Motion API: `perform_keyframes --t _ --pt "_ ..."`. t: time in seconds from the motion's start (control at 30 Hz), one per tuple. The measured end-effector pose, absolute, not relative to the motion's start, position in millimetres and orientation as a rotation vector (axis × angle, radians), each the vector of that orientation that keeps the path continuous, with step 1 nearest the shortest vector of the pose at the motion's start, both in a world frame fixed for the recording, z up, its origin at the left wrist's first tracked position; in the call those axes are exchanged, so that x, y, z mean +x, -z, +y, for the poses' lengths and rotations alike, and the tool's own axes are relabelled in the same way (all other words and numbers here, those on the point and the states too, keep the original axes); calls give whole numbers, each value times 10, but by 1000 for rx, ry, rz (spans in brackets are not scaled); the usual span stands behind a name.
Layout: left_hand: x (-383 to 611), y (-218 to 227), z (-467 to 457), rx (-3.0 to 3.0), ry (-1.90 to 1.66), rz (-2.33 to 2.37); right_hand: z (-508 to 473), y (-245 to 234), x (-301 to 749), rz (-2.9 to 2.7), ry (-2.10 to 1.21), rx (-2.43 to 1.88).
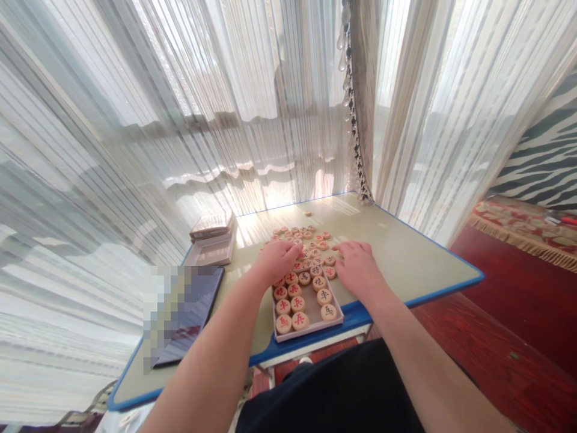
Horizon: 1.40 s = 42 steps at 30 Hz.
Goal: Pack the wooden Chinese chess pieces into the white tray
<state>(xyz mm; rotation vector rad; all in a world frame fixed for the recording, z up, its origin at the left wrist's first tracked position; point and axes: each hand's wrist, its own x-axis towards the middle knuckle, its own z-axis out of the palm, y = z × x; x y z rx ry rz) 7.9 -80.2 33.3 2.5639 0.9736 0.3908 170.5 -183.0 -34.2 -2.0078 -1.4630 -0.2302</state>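
Observation:
A shallow box point(311, 330) stands at the table's near edge, partly filled with round wooden xiangqi pieces marked with red and black characters. Red pieces point(298, 304) line its left side; black ones point(324, 296) run down its right. Beyond it lies a loose spread of more pieces point(308, 235). My left hand point(276, 262) is over the box's far left corner, fingers stretched out among the loose pieces and covering some. To the right of the spread, my right hand point(359, 264) is open, its thumb and forefinger apart beside a black piece point(329, 261).
A tablet-like dark panel point(198, 319), partly pixelated, lies at the left. Behind it are an empty-looking box lid point(211, 251) and another box point(211, 224). One piece point(308, 213) sits alone near the far edge. Sheer curtains point(252, 120) hang behind the blue-edged table point(406, 258).

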Motion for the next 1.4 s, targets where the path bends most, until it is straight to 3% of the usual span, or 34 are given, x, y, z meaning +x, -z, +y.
perform_keyframes --t 0.33,1.13,1.4 --pt "67 -335 -800 2560 -417 967 -1834 387 1759 -1297 276 -2123" --pt "86 -339 -837 2552 -391 908 -1894 281 1704 -1479 25 -1879" --pt "39 -298 -694 2360 -812 1129 -1889 283 1714 -1471 25 -1871"
